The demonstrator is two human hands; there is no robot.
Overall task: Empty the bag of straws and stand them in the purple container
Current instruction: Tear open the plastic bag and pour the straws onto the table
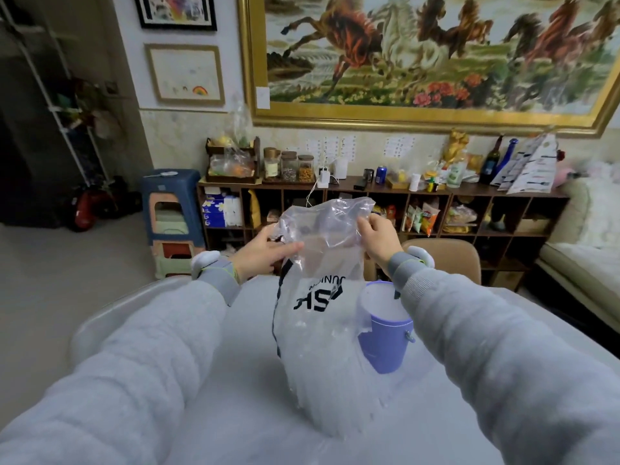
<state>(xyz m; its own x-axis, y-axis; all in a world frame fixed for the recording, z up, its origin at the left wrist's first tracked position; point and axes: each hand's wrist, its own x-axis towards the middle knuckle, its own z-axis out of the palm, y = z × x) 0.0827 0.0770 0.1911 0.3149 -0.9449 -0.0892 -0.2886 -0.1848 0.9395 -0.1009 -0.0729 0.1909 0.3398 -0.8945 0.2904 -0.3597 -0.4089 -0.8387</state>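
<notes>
A: Where is the bag of straws [322, 317]?

B: Upright near the middle of the desk [235, 380], its bottom resting on the surface and its top lifted toward the far edge. The clear straws [330, 391] look packed in its lower part, so I judge nothing has been emptied yet.

A: And the purple container [385, 344]?

B: Just beside the bag, on its right, standing upright and partly behind the plastic. What shows of its white inside holds no straws that I can make out.

A: So the work is barely begun?

B: By my reading, yes: the mouth is being opened; tipping out and standing the straws remain.

A: The hands?

B: The left hand [261, 250] holds the bag's upper left side, thumb lying along the plastic. The right hand [377, 234] pinches the top right edge, fingers curled on the film. Both arms reach forward, raised above the desk.
</notes>
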